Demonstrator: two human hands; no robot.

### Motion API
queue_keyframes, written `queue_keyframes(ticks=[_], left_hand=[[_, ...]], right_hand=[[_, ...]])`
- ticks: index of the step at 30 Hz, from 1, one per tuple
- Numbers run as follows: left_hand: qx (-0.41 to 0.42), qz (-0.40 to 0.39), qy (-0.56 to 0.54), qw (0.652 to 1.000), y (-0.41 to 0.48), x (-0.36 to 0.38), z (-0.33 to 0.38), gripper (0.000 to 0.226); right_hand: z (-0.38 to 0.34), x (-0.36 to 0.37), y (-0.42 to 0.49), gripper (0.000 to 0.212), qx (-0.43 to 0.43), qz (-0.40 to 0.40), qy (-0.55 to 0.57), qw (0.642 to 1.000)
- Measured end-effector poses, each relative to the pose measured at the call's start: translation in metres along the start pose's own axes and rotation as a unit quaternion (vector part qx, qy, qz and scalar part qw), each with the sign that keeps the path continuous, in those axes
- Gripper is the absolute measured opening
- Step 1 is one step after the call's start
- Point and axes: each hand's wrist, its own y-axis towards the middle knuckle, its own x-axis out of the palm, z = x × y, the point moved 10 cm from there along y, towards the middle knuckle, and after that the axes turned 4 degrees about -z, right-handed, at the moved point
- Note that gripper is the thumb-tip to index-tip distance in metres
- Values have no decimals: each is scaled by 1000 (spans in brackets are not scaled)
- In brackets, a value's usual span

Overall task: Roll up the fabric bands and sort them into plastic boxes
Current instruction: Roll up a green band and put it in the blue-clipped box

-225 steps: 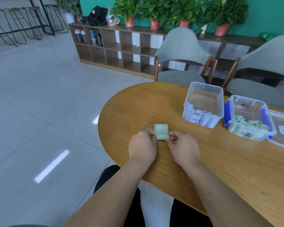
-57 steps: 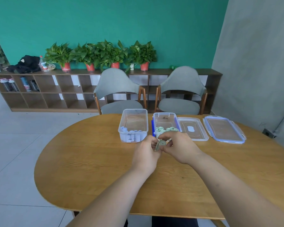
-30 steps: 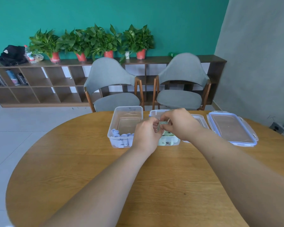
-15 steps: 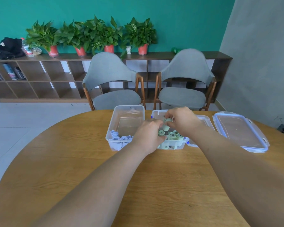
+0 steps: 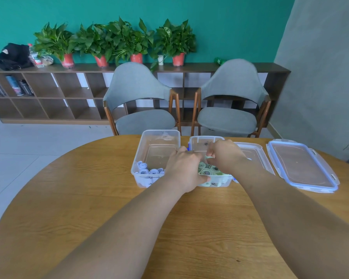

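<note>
We saw both hands over the right-hand plastic box on the wooden table. The right hand pinched a green rolled band just above the green rolls packed at the box's near end. The left hand covered its near left corner, thumb against the front wall; whether it gripped, we could not tell. The neighbouring box held pale blue rolls.

Grey chairs stand beyond the table; plants, perhaps a bag, top the shelf.
</note>
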Motion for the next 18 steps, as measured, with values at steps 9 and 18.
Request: queue_keyframes(ticks=[9, 18], left_hand=[[-9, -27, -4, 1000, 1, 6, 0, 58], [-18, -41, 0, 999, 1, 7, -1, 60]], right_hand=[[4, -1, -3, 27, 5, 13, 11, 1000], [6, -1, -5, 28, 13, 31, 43, 999]])
